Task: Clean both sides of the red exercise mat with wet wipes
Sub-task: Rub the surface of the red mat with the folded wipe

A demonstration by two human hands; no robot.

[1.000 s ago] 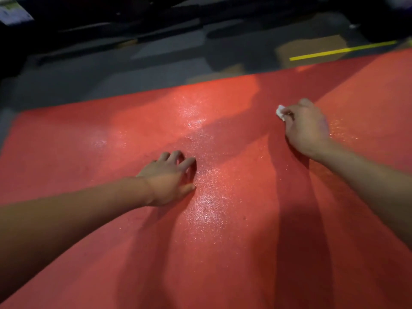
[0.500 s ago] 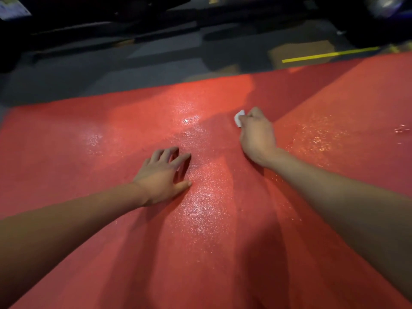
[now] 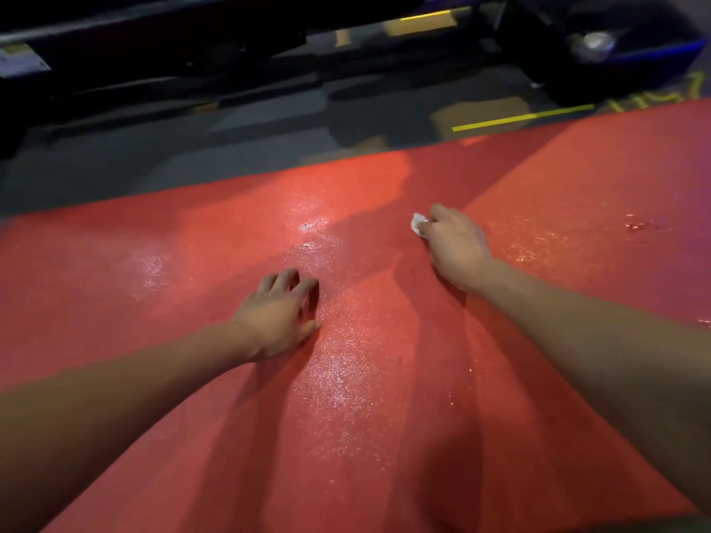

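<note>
A: Mat [image 3: 365, 436]?
B: Red, flat on grey floor [image 3: 154, 155], far edge clear.
A: Hands?
B: Left hand [image 3: 279, 315] spread, pressing mat; right hand [image 3: 454, 244] clenching white wipe [image 3: 418, 223] on mat.

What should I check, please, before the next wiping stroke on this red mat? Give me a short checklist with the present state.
1. Wet wipe held by right hand: ok, fingers curled round it.
2. Wipe touching the red mat: ok, as far as visible.
3. Left hand bracing the mat: ok, fingers spread on the surface.
4. Wiped zones visible: ok, wet sheen in the middle and at right.
5. Wipe still moist enough: cannot tell.
6. Underside cleaned: cannot tell, it is hidden.
</note>
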